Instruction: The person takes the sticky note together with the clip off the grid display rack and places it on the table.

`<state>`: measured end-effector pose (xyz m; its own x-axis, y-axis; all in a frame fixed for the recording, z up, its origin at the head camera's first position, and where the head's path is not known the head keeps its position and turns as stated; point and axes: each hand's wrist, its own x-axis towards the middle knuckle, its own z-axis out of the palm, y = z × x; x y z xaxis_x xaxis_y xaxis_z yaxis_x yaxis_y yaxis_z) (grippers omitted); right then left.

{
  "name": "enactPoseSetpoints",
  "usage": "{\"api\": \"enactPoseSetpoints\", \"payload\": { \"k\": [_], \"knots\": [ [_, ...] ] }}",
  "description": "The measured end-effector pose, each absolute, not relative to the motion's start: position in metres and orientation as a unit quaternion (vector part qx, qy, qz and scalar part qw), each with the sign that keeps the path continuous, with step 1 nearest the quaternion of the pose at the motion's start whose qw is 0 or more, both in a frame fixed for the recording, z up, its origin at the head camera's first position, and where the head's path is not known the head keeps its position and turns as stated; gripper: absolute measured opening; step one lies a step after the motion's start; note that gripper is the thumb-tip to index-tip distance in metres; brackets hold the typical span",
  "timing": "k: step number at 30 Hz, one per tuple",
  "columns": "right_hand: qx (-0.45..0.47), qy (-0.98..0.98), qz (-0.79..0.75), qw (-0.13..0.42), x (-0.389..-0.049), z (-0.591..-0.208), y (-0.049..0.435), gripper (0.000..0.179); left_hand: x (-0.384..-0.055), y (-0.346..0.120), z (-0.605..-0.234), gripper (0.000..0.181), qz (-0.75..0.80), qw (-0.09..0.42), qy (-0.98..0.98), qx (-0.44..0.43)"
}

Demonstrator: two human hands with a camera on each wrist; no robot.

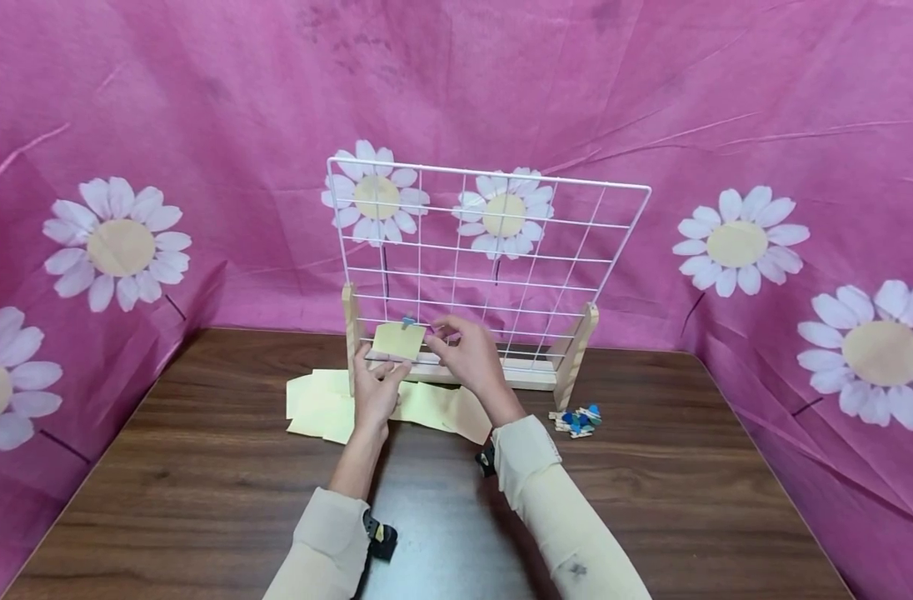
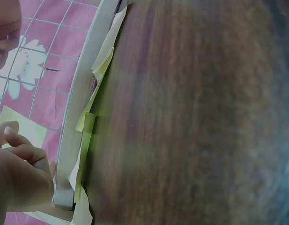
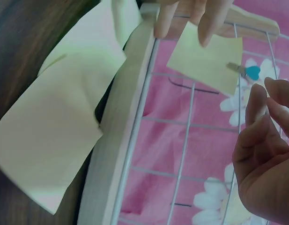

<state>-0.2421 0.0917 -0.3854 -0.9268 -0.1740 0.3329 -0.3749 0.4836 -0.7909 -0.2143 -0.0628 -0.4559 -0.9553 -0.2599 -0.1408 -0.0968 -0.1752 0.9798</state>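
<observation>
A pale yellow paper note (image 1: pixel 399 342) hangs low on the left part of a white wire grid (image 1: pixel 486 275). A small clothespin with a blue heart (image 3: pixel 252 72) clips its top edge to a wire. At the note's lower edge is my left hand (image 1: pixel 377 390); in the right wrist view its fairly straight fingers (image 3: pixel 211 23) overlap the paper's front. My right hand (image 1: pixel 467 350) is just right of the clothespin, thumb and fingers loosely bent. In the right wrist view, nothing shows between its fingertips (image 3: pixel 257 93), which are apart from the clothespin.
The grid stands in a wooden base (image 1: pixel 527 373) with upright side posts (image 1: pixel 576 350). Several more yellow notes (image 1: pixel 321 408) lie along its front on the brown table (image 1: pixel 651 500). A pile of heart clothespins (image 1: pixel 579 421) sits at the right. Behind hangs a pink flowered cloth (image 1: pixel 239 100).
</observation>
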Motion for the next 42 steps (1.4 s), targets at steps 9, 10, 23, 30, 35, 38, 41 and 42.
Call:
{"api": "enactPoseSetpoints", "payload": {
  "k": [9,10,23,30,35,38,41,42],
  "knots": [
    [0.15,-0.863,0.45,0.175,-0.245,-0.378,0.068,0.023,-0.216,-0.063,-0.453,0.092,-0.749,0.041,-0.646,0.139],
    [0.154,-0.865,0.443,0.179,-0.245,-0.378,0.066,0.023,-0.216,-0.063,-0.453,0.091,-0.75,0.039,-0.646,0.14],
    [0.179,-0.925,0.278,0.19,-0.245,-0.371,0.048,0.016,-0.221,-0.065,-0.453,0.085,-0.764,0.017,-0.634,0.12],
    [0.169,-0.946,0.214,0.176,-0.246,-0.369,0.046,0.013,-0.22,-0.065,-0.449,0.073,-0.759,0.016,-0.635,0.139],
    [0.158,-0.949,0.218,0.164,-0.248,-0.369,0.045,0.006,-0.221,-0.063,-0.448,0.063,-0.764,0.028,-0.63,0.136],
    [0.158,-0.947,0.228,0.163,-0.249,-0.371,0.045,0.006,-0.222,-0.062,-0.449,0.057,-0.765,0.039,-0.627,0.138],
    [0.16,-0.944,0.243,0.155,-0.251,-0.372,0.047,0.014,-0.221,-0.062,-0.449,0.053,-0.764,0.048,-0.628,0.142],
    [0.16,-0.943,0.248,0.151,-0.252,-0.373,0.047,0.015,-0.221,-0.062,-0.448,0.052,-0.763,0.051,-0.629,0.142]
  ]
}}
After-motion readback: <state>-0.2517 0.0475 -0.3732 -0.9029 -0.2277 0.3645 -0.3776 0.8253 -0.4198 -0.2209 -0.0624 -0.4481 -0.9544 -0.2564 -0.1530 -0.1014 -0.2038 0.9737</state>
